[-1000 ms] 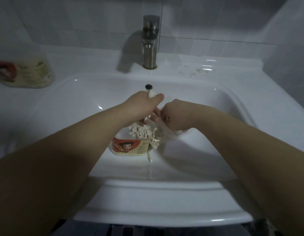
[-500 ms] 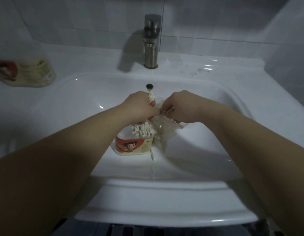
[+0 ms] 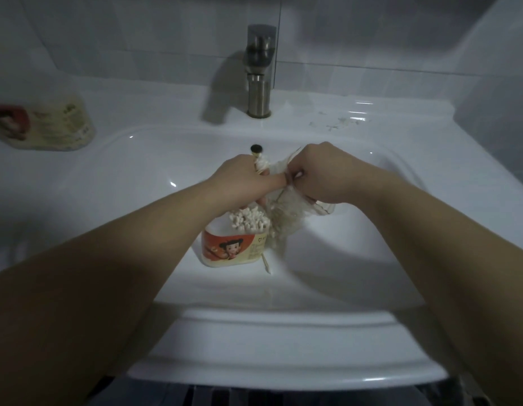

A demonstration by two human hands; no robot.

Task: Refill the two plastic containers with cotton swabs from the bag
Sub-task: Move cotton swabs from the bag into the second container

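A round plastic container (image 3: 232,249) with a red cartoon label stands in the white sink (image 3: 327,259), filled with upright cotton swabs (image 3: 250,219). My left hand (image 3: 242,180) is above it, gripping a bunch of swabs whose white tips stick out past the fist. My right hand (image 3: 322,174) pinches the clear plastic bag (image 3: 283,224), which hangs down beside the container with swabs inside. One loose swab (image 3: 266,263) lies in the basin by the container. A second container (image 3: 46,127) lies on its side on the counter at the left.
A steel faucet (image 3: 259,74) stands behind the basin, and the dark overflow hole (image 3: 256,148) sits just beyond my left hand. Small scraps (image 3: 339,123) lie on the counter at the back right. A tiled wall closes the back and right.
Both hands have risen and moved away from me toward the overflow hole, lifting the bag higher above the container. The container has stayed in place.
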